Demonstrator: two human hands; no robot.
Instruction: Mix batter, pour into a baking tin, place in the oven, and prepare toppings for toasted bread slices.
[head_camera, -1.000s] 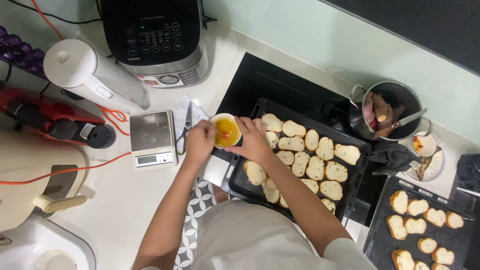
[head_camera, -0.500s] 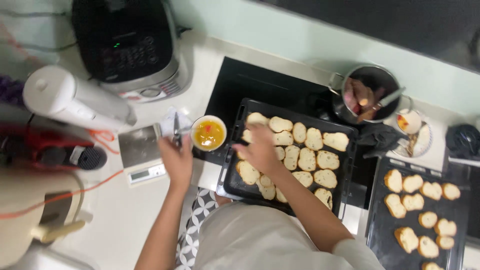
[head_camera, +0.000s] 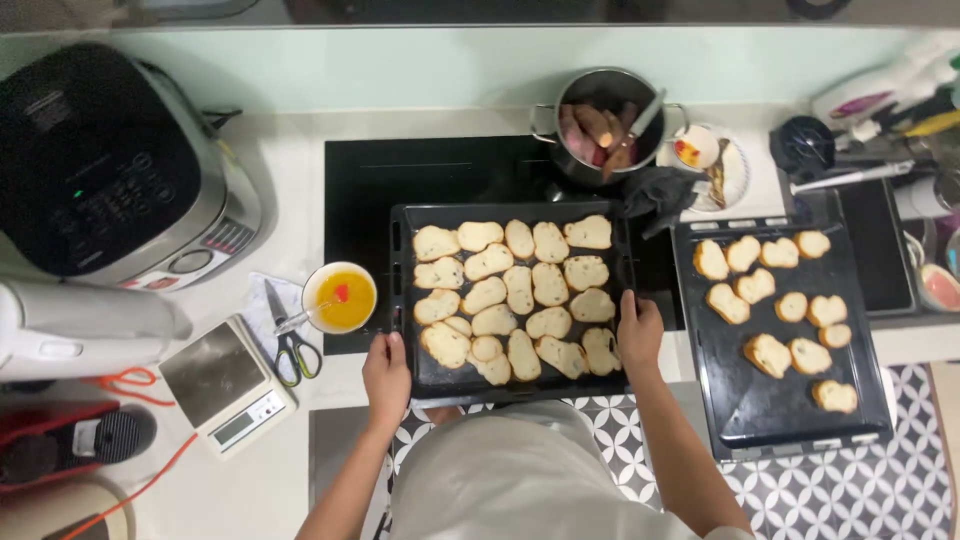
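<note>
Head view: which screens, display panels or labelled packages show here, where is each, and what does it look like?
Kitchen scale: on the counter left of the left hand, square steel platform, small pale display strip at its front.
Multicooker: far left, black top with a button panel and one green light, silver base.
Induction hob: under the baking tray that both hands grip, flat black glass.
No packages can be made out.
</note>
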